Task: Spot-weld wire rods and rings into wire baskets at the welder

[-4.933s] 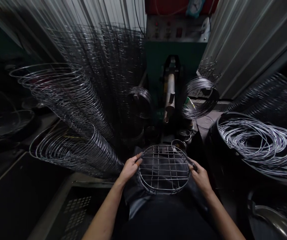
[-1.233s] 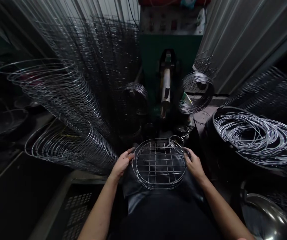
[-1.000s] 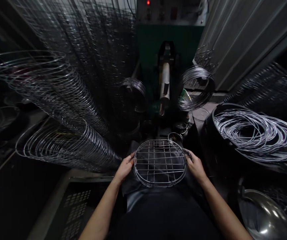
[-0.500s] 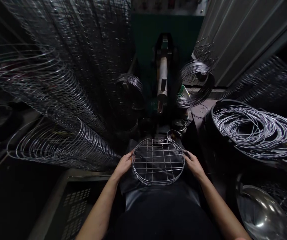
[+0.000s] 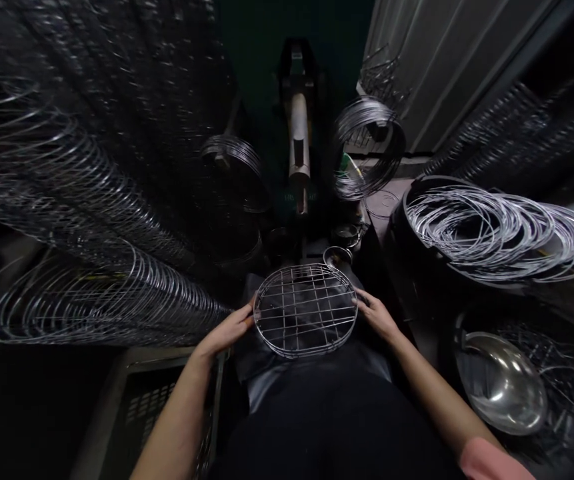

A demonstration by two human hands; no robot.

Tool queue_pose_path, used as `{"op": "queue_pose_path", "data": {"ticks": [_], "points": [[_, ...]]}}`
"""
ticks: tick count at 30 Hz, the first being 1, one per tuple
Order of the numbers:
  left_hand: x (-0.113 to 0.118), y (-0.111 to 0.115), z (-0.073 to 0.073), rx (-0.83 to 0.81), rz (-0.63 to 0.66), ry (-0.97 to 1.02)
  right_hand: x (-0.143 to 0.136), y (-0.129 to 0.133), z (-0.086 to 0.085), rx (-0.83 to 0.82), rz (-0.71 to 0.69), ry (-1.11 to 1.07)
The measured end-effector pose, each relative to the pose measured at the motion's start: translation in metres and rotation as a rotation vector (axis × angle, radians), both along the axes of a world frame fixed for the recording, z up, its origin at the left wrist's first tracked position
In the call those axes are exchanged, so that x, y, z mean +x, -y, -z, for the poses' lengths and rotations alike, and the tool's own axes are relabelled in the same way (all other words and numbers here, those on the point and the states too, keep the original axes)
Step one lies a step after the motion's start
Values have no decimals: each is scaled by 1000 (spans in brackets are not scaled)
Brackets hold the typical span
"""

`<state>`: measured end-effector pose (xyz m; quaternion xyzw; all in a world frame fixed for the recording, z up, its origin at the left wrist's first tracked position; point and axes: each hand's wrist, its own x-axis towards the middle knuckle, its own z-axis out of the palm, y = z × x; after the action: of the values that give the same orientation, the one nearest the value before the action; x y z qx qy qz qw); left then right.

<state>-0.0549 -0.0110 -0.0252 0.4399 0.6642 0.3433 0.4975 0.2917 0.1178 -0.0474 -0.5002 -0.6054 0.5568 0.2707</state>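
Observation:
An oval wire rack (image 5: 307,310), with a grid of crossed wires inside its rim, is held flat over my lap. My left hand (image 5: 241,322) grips its left end and my right hand (image 5: 374,313) grips the right end; the fingertips are partly hidden behind the rim. Beneath the rack lies a dark apron (image 5: 261,387). Just beyond its far edge stands a small round bowl (image 5: 338,257) with something in it that I cannot make out. Farther off, a machine's pale cylindrical arm (image 5: 299,137) points toward me.
Stacked wire rings (image 5: 167,280) rise along the left. Wire coils hang on both sides of the machine, one coil (image 5: 369,147) on the right. A black tub (image 5: 407,227) holds many wire rings; nearer is a shiny metal bowl (image 5: 504,383). A plastic crate (image 5: 131,360) sits lower left.
The view has shifted, so the surroundings sit differently in it. Both hands still hold the rack over the lap, and it has moved slightly left and up in the picture.

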Motion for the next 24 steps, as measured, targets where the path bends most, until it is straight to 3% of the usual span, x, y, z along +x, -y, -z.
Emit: {"op": "queue_pose_path", "data": {"ticks": [3, 7, 11, 15, 18, 21, 24], "points": [[-12, 2, -7, 25, 106, -16, 0, -1, -1, -6, -10, 7], [-6, 7, -2, 68, 237, -238, 0, 3, 1, -10, 2, -7], [13, 13, 6, -25, 232, -545, 1, 6, 3, -3, 11, -17], [23, 15, 10, -106, 253, -672, 1, 9, 3, 2, 2, -8], [24, 17, 15, -90, 254, -668, 1, 12, 2, 16, 11, -19], [15, 17, 17, -38, 235, -515, 1, 9, 3, -22, 64, -70], [-6, 7, 0, -23, 245, -233, -1, -6, 8, -121, 209, -169]]}}
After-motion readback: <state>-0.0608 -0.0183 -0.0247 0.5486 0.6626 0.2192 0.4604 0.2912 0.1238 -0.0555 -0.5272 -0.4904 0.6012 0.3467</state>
